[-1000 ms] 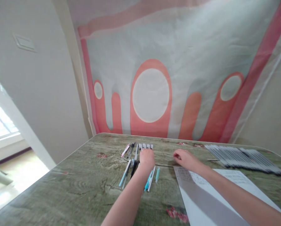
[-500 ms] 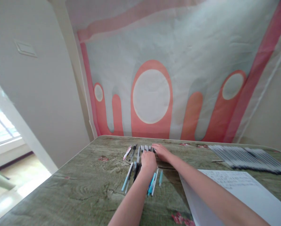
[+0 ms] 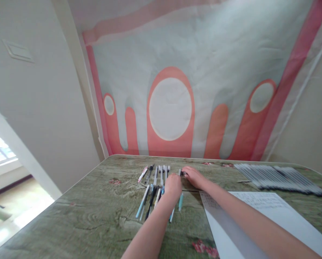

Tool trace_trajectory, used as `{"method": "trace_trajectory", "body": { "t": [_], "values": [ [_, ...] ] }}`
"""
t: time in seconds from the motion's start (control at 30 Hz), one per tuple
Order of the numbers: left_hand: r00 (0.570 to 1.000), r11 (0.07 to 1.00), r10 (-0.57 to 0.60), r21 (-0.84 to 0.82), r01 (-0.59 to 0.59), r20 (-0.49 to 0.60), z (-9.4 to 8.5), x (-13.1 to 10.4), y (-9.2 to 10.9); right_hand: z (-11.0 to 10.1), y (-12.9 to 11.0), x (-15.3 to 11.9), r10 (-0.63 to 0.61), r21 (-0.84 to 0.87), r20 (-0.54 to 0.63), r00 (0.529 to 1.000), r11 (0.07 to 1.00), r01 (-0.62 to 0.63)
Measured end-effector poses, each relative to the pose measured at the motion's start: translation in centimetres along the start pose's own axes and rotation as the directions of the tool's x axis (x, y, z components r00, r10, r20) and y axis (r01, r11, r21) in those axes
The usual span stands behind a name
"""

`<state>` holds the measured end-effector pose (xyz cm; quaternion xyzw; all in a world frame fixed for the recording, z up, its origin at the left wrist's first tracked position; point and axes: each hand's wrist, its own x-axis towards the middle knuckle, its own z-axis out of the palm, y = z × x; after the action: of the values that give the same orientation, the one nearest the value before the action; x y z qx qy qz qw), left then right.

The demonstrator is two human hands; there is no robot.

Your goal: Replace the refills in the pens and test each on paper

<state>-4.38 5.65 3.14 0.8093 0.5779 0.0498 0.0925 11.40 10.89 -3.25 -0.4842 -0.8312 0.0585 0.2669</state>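
My left hand [image 3: 173,186] is over the middle of the pens, back up and fingers curled down. Its fingertips are hidden, so what they grip cannot be made out. Just right of it, my right hand [image 3: 193,177] has its fingers closed at the end of a pen [image 3: 179,172] with a dark part. Several clear pens [image 3: 161,174] stand side by side in a row beyond my left hand. Nearer me lies a second row, with a light-blue pen [image 3: 142,202], a black pen [image 3: 150,203] and a short teal pen [image 3: 180,202]; my left forearm covers part of it.
A pink-and-white pen [image 3: 142,174] lies at the far left of the pens. To the right, many grey pens [image 3: 281,178] are lined up closely. White paper with writing [image 3: 254,205] lies under my right forearm. The wood-patterned table [image 3: 90,216] meets a wall behind.
Both hands have shifted slightly right along the far row. More clear pens show to the left of my left hand. The view has turned a little to the right.
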Motion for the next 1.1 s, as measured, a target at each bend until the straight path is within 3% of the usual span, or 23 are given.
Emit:
{"method": "trace_trajectory", "body": {
  "t": [0.2,0.33,0.47,0.63,1.1],
  "values": [
    [0.986,0.99,0.139,0.025,-0.137,-0.096,1.3,-0.2,0.7,-1.1,1.4,-2.8,-0.031,0.045,-0.027,0.999,0.998,0.032],
    [0.986,0.987,0.157,0.04,-0.154,-0.064,1.4,-0.6,1.5,-2.1,1.4,-4.5,-0.051,0.058,-0.043,0.998,0.997,0.053],
    [0.987,0.987,0.159,0.017,-0.158,-0.033,1.2,-1.1,2.4,-3.0,0.3,-5.3,0.012,0.041,-0.076,0.997,0.999,-0.009],
    [0.981,0.983,0.181,-0.024,-0.183,-0.071,1.4,-1.3,2.8,-3.5,-0.9,-5.6,0.11,0.008,-0.114,0.987,0.994,-0.109],
    [0.991,0.994,0.075,-0.068,-0.082,-0.108,2.3,-1.2,2.9,-3.4,-0.9,-6.2,0.106,-0.071,-0.145,0.984,0.991,-0.117]
  ]
}}
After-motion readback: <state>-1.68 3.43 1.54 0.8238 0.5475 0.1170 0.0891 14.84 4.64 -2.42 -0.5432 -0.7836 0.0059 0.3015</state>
